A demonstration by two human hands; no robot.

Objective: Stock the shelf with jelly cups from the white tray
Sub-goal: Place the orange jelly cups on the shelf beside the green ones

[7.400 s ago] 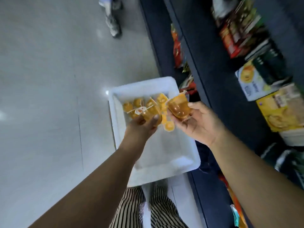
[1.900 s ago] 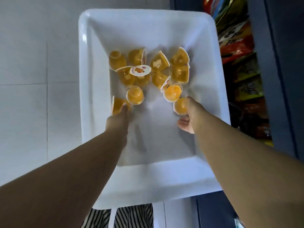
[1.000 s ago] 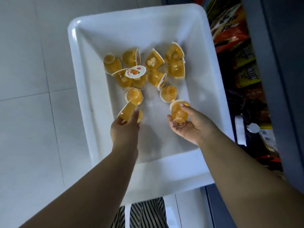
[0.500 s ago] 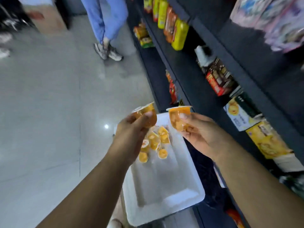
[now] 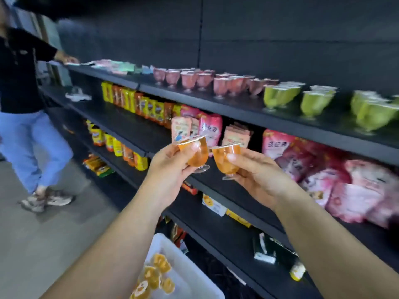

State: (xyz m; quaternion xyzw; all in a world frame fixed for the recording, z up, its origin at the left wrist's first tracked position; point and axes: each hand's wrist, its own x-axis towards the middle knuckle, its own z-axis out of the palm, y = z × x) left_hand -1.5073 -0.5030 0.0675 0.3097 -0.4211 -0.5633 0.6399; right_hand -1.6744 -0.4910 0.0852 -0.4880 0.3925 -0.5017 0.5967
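Orange translucent jelly, goblet-shaped clear plastic with small foot and foil lid: left cup (image 5: 197, 154) gripped in curled left hand (image 5: 170, 167), right cup (image 5: 227, 159) pinched by right hand (image 5: 257, 175), both raised before black shelf (image 5: 237, 104). More cups (image 5: 155, 275) lay at white tray (image 5: 194, 277) far end.

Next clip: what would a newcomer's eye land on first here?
Two orange jelly cups held side by side at centre frame, one in the left hand, one in the right hand. Behind them, rows of pink cups and green cups line the top shelf.
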